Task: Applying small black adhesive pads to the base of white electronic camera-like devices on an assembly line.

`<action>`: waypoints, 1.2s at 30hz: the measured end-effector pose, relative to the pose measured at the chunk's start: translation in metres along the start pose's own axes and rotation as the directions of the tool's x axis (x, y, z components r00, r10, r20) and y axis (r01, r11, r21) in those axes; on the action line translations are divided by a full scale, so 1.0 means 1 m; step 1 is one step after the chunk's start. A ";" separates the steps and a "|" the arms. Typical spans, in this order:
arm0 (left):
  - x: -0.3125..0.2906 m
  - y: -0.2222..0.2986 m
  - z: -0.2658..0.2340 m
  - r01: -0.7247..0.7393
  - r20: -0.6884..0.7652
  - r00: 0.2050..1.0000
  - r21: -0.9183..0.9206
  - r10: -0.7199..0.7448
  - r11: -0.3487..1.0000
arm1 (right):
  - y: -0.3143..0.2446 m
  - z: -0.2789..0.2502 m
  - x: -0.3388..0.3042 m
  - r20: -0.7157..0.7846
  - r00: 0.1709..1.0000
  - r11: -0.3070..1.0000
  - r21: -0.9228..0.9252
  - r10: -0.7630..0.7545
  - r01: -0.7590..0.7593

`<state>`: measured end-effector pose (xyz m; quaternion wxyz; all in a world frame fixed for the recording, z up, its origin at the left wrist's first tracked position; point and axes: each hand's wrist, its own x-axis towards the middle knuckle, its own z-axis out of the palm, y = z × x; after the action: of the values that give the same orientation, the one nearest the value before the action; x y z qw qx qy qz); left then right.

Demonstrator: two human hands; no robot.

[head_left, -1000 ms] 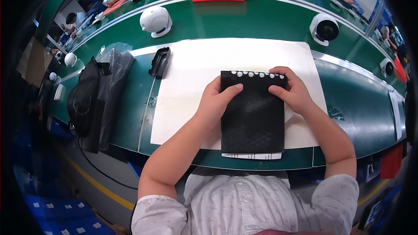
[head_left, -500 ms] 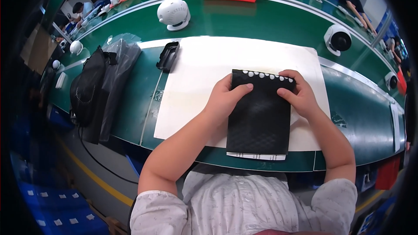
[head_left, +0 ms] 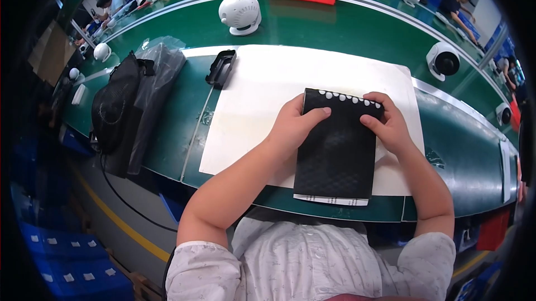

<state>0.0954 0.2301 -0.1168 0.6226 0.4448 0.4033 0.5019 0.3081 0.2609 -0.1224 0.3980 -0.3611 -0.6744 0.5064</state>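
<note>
Your left hand point(head_left: 295, 125) and right hand point(head_left: 392, 127) grip a flat black piece point(head_left: 336, 159), white dots point(head_left: 341, 98) lining twelve o'clock, seemingly printed paper point(head_left: 330, 200) at six.

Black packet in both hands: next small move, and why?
I'd probably hold the black packet with the left hand and bring the right hand down to straighten the white printed paper. That paper sticks out past the packet's near edge, while both hands grip close to the far edge, by the row of white dots.
</note>
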 end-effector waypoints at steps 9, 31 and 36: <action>-0.004 0.003 0.002 -0.011 -0.017 1.000 -0.040 0.010 0.999 | -0.001 0.002 -0.001 0.001 1.000 1.000 -0.017 0.000 0.000; 0.000 -0.004 0.002 -0.040 -0.014 0.999 -0.024 0.040 0.999 | 0.006 0.000 -0.002 -0.007 0.999 0.999 -0.007 -0.031 0.031; 0.003 -0.006 0.003 -0.098 0.010 0.995 -0.008 0.098 0.995 | -0.004 -0.002 0.001 -0.053 0.894 0.749 -0.569 -0.444 0.338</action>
<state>0.1003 0.2320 -0.1224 0.6009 0.4642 0.3760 0.5311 0.3096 0.2620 -0.1182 0.4367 -0.3547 -0.8107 0.1621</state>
